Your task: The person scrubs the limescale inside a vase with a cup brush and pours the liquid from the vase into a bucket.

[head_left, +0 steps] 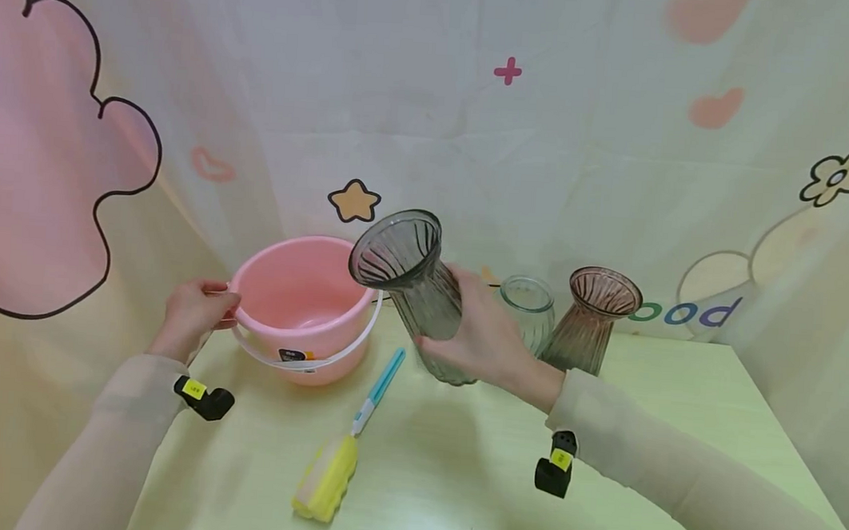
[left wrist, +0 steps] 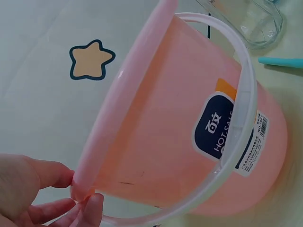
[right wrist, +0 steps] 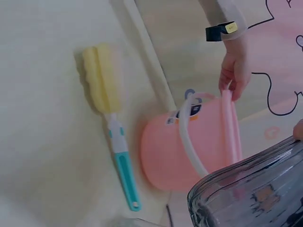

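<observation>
A pink bucket point(head_left: 307, 307) with a white handle stands on the table, and my left hand point(head_left: 193, 314) pinches its rim on the left side. In the left wrist view, the thumb and fingers meet at the rim of the bucket point(left wrist: 156, 142), whose handle hangs down over its label. My right hand point(head_left: 489, 336) grips a grey ribbed glass vase point(head_left: 419, 297) around its body. The vase leans with its flared mouth up and to the left, close beside the bucket. Its thick base shows in the right wrist view, where the vase point(right wrist: 251, 189) overlaps the bucket.
A brush with a yellow sponge head point(head_left: 325, 480) and a blue-and-white handle lies in front of the bucket. Behind my right hand stand a round clear glass jar point(head_left: 527, 294) and a reddish ribbed glass vase point(head_left: 590, 326). A printed curtain point(head_left: 432, 121) hangs behind the table point(head_left: 662, 397).
</observation>
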Available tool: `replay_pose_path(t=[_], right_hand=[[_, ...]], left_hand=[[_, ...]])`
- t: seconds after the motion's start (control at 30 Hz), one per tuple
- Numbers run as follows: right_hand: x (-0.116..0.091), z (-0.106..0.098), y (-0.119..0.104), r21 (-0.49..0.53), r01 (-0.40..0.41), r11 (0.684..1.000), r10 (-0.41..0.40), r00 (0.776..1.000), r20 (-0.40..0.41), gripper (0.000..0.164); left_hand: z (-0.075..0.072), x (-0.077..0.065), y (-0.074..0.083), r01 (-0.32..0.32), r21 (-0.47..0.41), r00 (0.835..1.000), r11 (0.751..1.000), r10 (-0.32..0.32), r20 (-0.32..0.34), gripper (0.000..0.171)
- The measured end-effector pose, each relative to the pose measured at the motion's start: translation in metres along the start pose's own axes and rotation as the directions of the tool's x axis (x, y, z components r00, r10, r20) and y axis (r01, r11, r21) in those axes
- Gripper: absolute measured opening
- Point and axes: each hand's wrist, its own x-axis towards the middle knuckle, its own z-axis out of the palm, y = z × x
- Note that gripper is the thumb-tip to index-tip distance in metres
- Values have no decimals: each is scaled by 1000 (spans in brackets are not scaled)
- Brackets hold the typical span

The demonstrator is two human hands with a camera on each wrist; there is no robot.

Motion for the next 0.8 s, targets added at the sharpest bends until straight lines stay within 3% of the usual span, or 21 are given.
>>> replay_pose_path(t=[0.2,0.3,0.37,0.47,0.6,0.7,0.8], right_hand=[[30,-17,-12,-99,39,994,-37,999,20,90],[44,-20,-11,-172,112,979,-107,994,36,89],[54,-19,-9,-243,185,952,-181,983,38,87],[67,-15,-6,-358,299,885,-304,952,44,86],[83,-5,-2,-497,403,769,-429,901,68,81],[93,2,1,-581,440,685,-475,874,101,79],[101,7,4,-645,452,616,-489,862,138,80]], left_hand=[[-4,4,-2,49,-23,997,999,-48,64,55],[-6,6,-3,77,-3,993,997,-76,89,57],[-6,7,-2,89,-6,991,996,-88,104,58],[-7,8,0,105,-6,987,994,-104,120,58],[-8,8,0,118,-16,985,993,-114,132,59],[-8,9,-1,118,-30,984,993,-112,137,59],[-7,9,-1,118,-44,984,992,-111,137,58]])
